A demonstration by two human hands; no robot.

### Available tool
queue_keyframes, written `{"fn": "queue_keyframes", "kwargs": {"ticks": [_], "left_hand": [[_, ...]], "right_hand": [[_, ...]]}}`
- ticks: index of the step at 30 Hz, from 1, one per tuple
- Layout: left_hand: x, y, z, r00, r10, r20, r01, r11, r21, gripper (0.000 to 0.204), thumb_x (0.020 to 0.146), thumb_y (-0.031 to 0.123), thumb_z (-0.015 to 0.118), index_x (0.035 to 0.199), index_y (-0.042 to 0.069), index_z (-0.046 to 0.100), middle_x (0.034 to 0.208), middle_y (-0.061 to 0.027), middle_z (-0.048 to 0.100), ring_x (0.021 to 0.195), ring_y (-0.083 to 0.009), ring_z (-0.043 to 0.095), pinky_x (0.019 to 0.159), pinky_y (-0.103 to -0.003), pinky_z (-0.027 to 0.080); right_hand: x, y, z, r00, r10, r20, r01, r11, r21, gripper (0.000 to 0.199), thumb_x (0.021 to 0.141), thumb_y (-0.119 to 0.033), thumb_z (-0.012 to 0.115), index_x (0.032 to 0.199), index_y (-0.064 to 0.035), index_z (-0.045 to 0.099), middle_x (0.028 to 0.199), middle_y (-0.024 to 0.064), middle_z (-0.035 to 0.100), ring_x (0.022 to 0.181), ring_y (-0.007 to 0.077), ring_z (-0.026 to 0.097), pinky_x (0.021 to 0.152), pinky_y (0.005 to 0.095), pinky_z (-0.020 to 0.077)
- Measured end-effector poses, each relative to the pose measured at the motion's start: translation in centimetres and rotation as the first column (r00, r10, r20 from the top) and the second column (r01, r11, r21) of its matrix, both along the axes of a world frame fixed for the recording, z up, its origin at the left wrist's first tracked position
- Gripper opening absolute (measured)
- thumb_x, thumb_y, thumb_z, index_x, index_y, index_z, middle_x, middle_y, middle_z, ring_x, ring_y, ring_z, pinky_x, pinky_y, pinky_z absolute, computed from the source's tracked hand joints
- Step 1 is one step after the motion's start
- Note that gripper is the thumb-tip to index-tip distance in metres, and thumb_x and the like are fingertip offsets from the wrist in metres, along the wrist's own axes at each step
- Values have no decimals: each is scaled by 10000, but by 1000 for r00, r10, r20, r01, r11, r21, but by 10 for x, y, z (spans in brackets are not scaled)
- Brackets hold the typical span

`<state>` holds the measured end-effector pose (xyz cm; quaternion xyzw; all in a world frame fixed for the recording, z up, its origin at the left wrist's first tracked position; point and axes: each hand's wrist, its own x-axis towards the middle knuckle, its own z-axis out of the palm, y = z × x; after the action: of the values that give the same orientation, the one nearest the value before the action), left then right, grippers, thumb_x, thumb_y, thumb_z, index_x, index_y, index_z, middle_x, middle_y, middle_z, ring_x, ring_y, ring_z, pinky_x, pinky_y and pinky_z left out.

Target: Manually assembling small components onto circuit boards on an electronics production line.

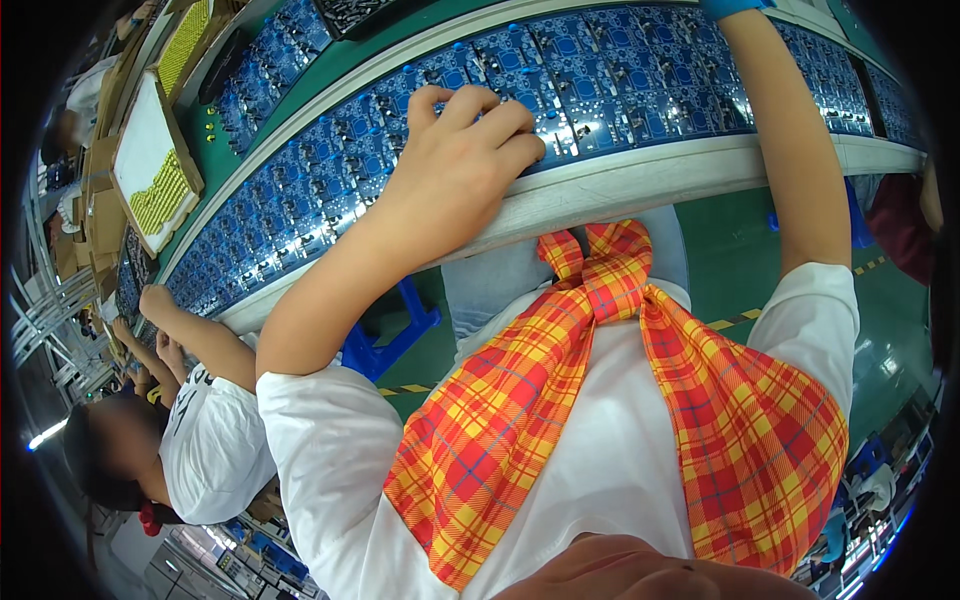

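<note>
My left hand [455, 155] is over a row of blue circuit boards [600, 75], near the pale front rail of the line. Its fingers are curled down toward the boards. The fingertips and thumb are hidden, so whatever they may hold cannot be made out. My right forearm [790, 150] reaches up across the boards on the right. A blue wristband [735, 6] shows at the top edge, and the right hand itself lies beyond the picture. Small metal and dark parts, with several blue round ones, stand on the boards around my left hand.
The pale rail [620, 185] borders the boards. Beyond them, on a green surface, are more blue boards [275, 65] and a white tray of yellow parts [155, 170]. A co-worker in a white shirt [215, 450] sits to my left, beside a blue stool [395, 330].
</note>
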<state>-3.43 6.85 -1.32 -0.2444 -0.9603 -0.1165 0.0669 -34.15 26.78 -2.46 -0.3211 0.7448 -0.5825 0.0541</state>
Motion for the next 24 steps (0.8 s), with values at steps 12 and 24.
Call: {"fn": "queue_keyframes", "kwargs": {"ticks": [12,24], "left_hand": [[-5,6,8,1000,-21,19,22,995,-93,202,832,51,640,1008,109,721,1119,-17,619,1166,-232,547,1055,-568,344],[5,7,3,998,-3,-63,-3,996,-92,172,803,96,664,966,110,719,1087,-8,612,1125,-223,564,1010,-542,367]], "right_hand": [[63,-24,34,996,14,-85,-22,995,-94,157,944,-149,493,824,-54,529,762,3,509,691,101,474,649,251,412],[92,-23,44,995,65,-81,-65,998,10,73,919,-91,611,883,-27,605,776,-16,538,727,65,480,650,231,411]]}}
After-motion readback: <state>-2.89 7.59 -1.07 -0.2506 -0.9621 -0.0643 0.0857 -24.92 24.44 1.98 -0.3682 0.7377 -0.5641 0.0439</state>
